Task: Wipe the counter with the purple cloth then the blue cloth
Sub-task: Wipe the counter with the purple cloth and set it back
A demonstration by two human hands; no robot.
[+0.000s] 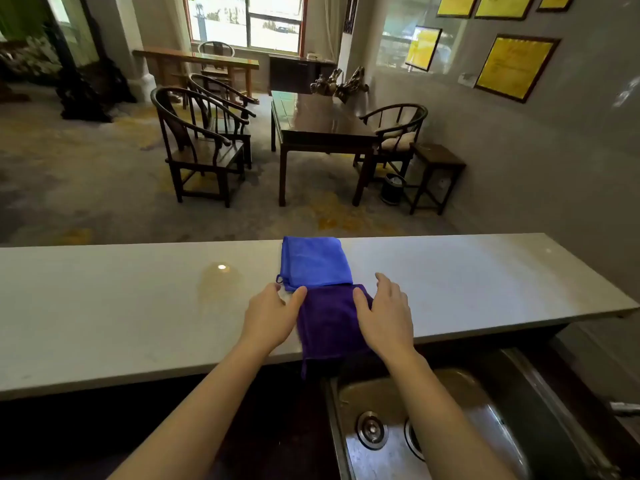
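Note:
A folded purple cloth point(329, 320) lies on the pale counter point(138, 306), its near end hanging over the front edge. Behind it and touching it lies a folded blue cloth point(313, 261), reaching the counter's far edge. My left hand point(272, 317) rests flat at the purple cloth's left side, thumb on its top corner. My right hand point(384, 313) lies on the cloth's right side, fingers spread. Neither hand has the cloth lifted.
A steel sink point(433, 427) sits below the counter at the right. A faint stain with a light reflection point(220, 275) marks the counter left of the cloths. Beyond the counter stand dark wooden chairs point(201, 147) and a table point(318, 123).

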